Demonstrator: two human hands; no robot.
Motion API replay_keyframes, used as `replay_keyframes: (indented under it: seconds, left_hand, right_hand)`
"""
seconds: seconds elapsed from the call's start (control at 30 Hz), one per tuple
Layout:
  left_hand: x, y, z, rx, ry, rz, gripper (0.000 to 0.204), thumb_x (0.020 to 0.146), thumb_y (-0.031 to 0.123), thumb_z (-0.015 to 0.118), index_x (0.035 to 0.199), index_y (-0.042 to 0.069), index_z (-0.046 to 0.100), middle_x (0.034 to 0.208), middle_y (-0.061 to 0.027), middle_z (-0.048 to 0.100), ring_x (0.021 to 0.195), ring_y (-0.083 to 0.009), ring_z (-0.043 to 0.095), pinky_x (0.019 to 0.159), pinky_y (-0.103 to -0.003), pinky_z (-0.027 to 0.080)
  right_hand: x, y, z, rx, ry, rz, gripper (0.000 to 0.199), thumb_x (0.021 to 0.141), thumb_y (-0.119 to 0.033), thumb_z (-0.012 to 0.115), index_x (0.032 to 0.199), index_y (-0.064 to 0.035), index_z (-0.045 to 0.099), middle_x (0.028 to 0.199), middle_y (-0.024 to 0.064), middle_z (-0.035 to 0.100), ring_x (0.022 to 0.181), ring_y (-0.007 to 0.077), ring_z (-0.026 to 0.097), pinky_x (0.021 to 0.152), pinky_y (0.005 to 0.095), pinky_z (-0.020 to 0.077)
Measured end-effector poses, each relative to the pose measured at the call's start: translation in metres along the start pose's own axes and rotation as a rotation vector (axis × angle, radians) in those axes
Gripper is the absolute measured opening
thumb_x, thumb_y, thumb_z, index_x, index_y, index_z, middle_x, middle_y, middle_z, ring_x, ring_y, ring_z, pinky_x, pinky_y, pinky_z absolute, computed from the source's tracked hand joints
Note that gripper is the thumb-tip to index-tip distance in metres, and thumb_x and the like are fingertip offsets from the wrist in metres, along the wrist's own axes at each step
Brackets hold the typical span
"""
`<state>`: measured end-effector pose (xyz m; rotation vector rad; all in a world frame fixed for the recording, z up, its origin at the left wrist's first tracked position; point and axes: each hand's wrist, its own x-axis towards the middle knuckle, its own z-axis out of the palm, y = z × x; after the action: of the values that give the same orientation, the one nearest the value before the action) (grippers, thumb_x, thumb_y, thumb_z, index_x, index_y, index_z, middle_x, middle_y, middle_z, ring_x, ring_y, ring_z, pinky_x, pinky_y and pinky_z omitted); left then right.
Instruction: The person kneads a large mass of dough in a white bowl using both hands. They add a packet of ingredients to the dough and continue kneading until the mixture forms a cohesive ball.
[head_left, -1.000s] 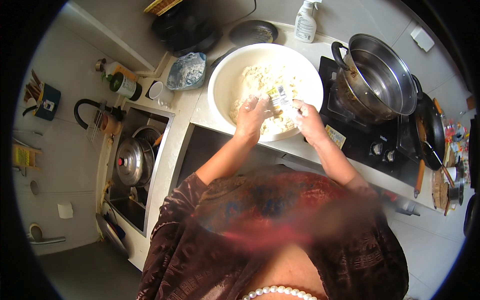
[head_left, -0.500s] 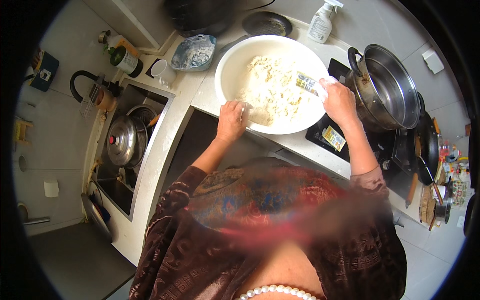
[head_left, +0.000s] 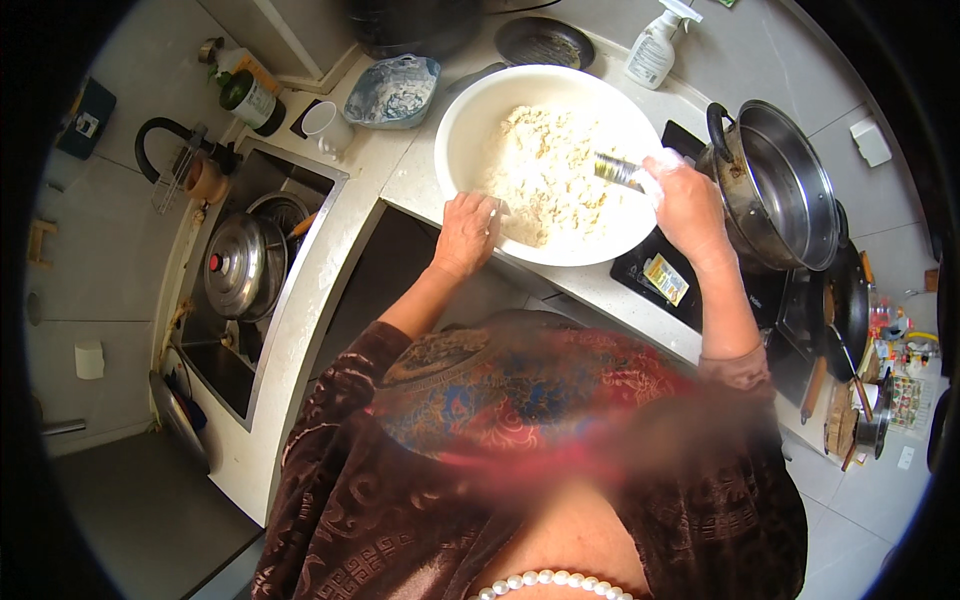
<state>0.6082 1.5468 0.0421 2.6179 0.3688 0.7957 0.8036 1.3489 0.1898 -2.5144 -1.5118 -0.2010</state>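
Yeah, bowl [head_left: 462, 130] is open from above at far left; pot [head_left: 743, 205] crowds right, pan [head_left: 545, 42] just behind.

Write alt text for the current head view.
A person's right hand holds a small packet over a white bowl of crumbly, floury mix, the left hand at the bowl's rim. To the right, a large pot stands on a black stove; to the left, a metal lid shows in a sink.

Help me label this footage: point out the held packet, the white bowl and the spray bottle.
Held packet [head_left: 616, 170]: head view, its printed face.
White bowl [head_left: 464, 145]: head view, its left inner wall.
Spray bottle [head_left: 651, 58]: head view, its body.
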Motion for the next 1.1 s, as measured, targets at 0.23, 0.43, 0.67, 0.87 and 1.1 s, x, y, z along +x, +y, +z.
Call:
replay_keyframes:
  seconds: [0.23, 0.43, 0.67, 0.87, 1.1]
  left_hand:
    - [0.001, -0.003, 0.001, 0.002, -0.021, 0.03, 0.015, 0.076, 0.005, 0.059, 0.089, 0.012, 0.058, 0.089, -0.0073, 0.055, 0.088, -0.0291, 0.05, 0.076, -0.04, 0.04]
    - [0.002, -0.003, 0.0, 0.028, -0.02, 0.037, 0.017, 0.076, 0.004, 0.059, 0.09, 0.012, 0.056, 0.089, -0.0077, 0.055, 0.088, -0.0297, 0.05, 0.077, -0.04, 0.039]
    - [0.002, -0.003, -0.001, 0.038, -0.104, -0.013, 0.02, 0.075, 0.002, 0.057, 0.095, 0.009, 0.054, 0.096, -0.0095, 0.053, 0.094, -0.0311, 0.048, 0.083, -0.041, 0.04]
    - [0.008, -0.006, 0.0, 0.05, -0.096, 0.033, 0.011, 0.076, 0.008, 0.056, 0.087, 0.012, 0.058, 0.086, -0.0085, 0.057, 0.087, -0.0316, 0.051, 0.076, -0.04, 0.041]
    - [0.037, -0.013, 0.004, 0.144, -0.535, -0.054, 0.015, 0.08, 0.018, 0.058, 0.086, 0.007, 0.066, 0.086, -0.015, 0.064, 0.084, -0.0338, 0.06, 0.075, -0.043, 0.046]
  right_hand:
    - [0.012, 0.017, -0.004, -0.096, 0.068, 0.059, 0.021, 0.085, -0.012, 0.051, 0.099, -0.0046, 0.065, 0.091, 0.0179, 0.064, 0.081, 0.036, 0.063, 0.073, 0.0444, 0.05]
    - [0.031, 0.03, -0.011, -0.139, 0.29, 0.14, 0.025, 0.085, -0.012, 0.054, 0.107, -0.0058, 0.064, 0.097, 0.0192, 0.064, 0.085, 0.0361, 0.063, 0.074, 0.0446, 0.0498]
    - [0.049, 0.03, 0.0, -0.179, 0.302, 0.255, 0.03, 0.086, -0.015, 0.053, 0.114, -0.0091, 0.061, 0.098, 0.0186, 0.064, 0.085, 0.0372, 0.063, 0.074, 0.0456, 0.0499]
    - [0.044, 0.03, 0.011, -0.083, 0.329, 0.286, 0.028, 0.087, -0.017, 0.052, 0.113, -0.0078, 0.061, 0.095, 0.0198, 0.064, 0.086, 0.0381, 0.062, 0.074, 0.0453, 0.0488]
    - [0.006, 0.028, 0.031, 0.432, 0.471, 0.322, 0.017, 0.085, -0.008, 0.053, 0.099, -0.0008, 0.06, 0.086, 0.0189, 0.064, 0.081, 0.0325, 0.062, 0.075, 0.0357, 0.047]
